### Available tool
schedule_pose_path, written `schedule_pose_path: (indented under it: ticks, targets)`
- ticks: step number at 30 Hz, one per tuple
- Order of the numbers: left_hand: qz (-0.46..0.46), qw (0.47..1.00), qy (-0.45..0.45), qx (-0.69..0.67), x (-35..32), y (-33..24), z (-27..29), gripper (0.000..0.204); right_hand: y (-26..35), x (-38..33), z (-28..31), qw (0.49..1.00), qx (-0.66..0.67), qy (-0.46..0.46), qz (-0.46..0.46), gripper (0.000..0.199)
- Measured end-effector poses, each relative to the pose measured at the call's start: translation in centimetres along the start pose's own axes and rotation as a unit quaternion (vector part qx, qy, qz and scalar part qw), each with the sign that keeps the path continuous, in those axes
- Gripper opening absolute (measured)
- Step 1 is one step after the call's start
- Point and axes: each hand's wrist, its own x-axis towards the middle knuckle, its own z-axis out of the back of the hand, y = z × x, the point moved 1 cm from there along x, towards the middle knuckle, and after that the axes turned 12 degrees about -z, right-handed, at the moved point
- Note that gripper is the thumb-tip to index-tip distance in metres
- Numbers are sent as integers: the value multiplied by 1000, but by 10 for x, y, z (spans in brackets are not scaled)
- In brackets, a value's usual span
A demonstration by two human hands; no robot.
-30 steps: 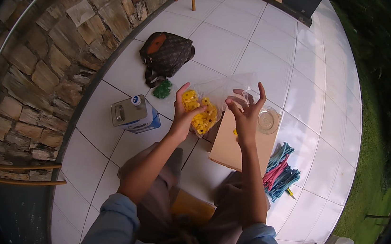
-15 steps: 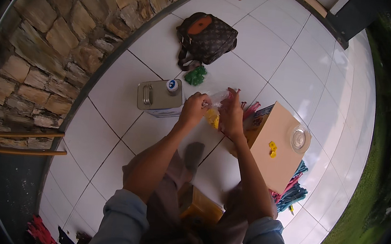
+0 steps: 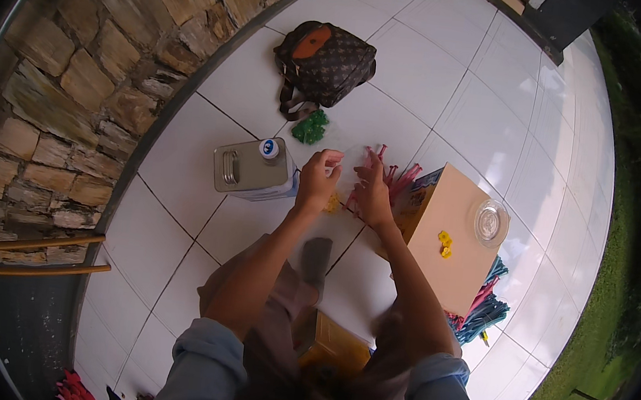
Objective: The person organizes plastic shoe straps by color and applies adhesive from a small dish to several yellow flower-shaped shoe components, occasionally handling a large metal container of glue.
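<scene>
A white tiled floor (image 3: pixel 413 61) carries everything here, with a rough stone wall (image 3: pixel 75 80) along the left side. The largest thing near the hands is a cardboard box (image 3: pixel 449 206), its flat tan top just beyond the right forearm (image 3: pixel 410 280). Farther out, a brown patterned backpack (image 3: pixel 330 68) with an orange-brown patch rests on the tiles. A rectangular metal can (image 3: pixel 257 174) with a white-and-blue cap stands upright to the left of the left hand (image 3: pixel 318 184), apart from it. A yellow-brown carton (image 3: pixel 337 342) sits near the lower edge. At the cardboard box's far right corner lies a bundle of teal stems (image 3: pixel 484 319); on its other side, close by the right hand (image 3: pixel 372 194), are slim pink stems (image 3: pixel 404 181).

Both hands are raised side by side with a narrow gap between them, fingers partly curled; whether either one pinches anything, I cannot tell. A clear plastic bag (image 3: pixel 351 160) shows in that gap, its long axis seeming to run away from the person and slightly right. The yellow pieces (image 3: pixel 332 203) lie at its near end, just beside the left hand, which is the nearer of the two.

A round glass dish (image 3: pixel 490 223) is on the cardboard box, and a clump of green pieces (image 3: pixel 310 127) is by the backpack strap. Smallest are a few loose yellow bits (image 3: pixel 445 244) on the box top.
</scene>
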Motion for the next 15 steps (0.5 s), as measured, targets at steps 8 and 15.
schedule_pose_path:
  ticks: [8, 15]
  targets:
    - [-26, 960, 245, -136, -1, -171, -34, 26, 65, -100, 179, 990, -7, -118, -77, 13]
    - [-165, 903, 396, 7, -53, -179, -120, 17, -29, -155, 217, 977, -158, -89, -109, 28]
